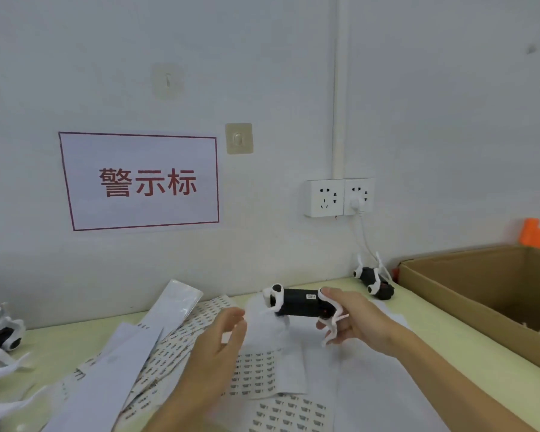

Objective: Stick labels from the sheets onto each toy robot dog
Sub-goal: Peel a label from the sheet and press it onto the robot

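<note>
While my right hand grips one end of a black toy robot dog above the label sheets, my left hand hovers just beside it, fingers relaxed, holding nothing. A small label sits on the dog's body. Another dog lies at the desk's far edge, beside a cardboard box; more dogs crowd the left edge.

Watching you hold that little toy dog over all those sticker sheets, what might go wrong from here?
The right hand grips the toy robot dog by one end only, among its thin white legs, so it might slip or a leg might bend. The label sheets lie loose and overlapping, so the open left hand may shift them. A small label already shows on the body; a second might land crooked.
</note>
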